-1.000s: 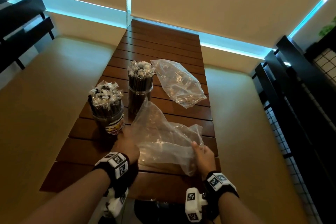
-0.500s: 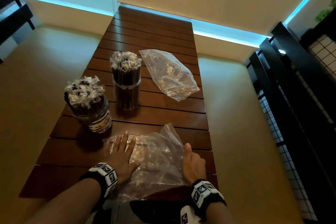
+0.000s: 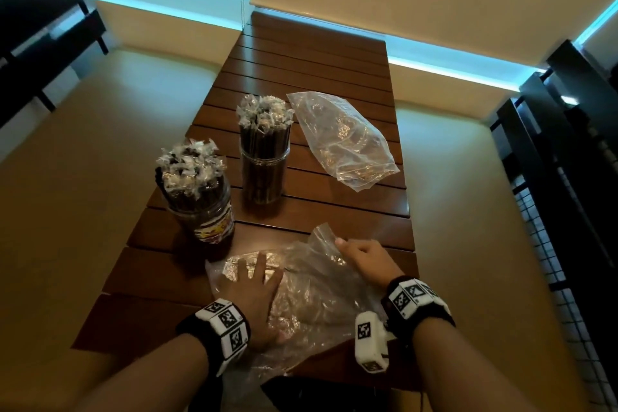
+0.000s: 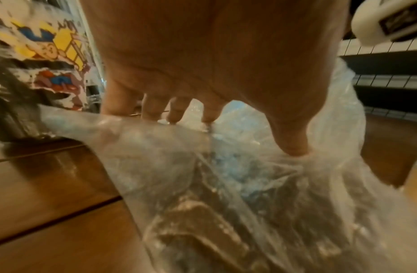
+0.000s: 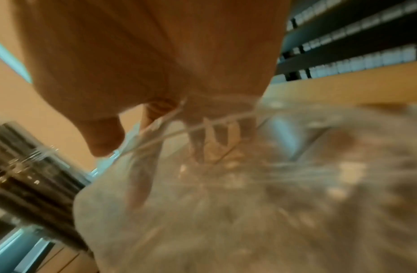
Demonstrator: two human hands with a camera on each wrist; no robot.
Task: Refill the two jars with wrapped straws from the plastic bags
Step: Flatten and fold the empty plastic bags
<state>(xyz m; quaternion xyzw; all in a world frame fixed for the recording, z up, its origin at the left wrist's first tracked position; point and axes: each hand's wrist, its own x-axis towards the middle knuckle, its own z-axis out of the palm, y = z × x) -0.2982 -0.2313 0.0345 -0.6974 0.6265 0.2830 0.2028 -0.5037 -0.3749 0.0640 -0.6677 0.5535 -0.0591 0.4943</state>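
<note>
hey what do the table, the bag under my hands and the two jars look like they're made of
Table: dark brown slats with a slight sheen, probably varnished wood. Near bag: thin clear plastic film, crinkled and glossy. Labelled jar and plain jar: clear and shiny; plastic or glass, can't tell.

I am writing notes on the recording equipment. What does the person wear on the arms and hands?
Both forearms are bare, with no sleeves in view, and both hands are without gloves. The left wrist carries a black band covered with white blocks, each printed with a black square code. The right wrist has the same kind of band, and a white housing with similar codes hangs beside it.
</note>
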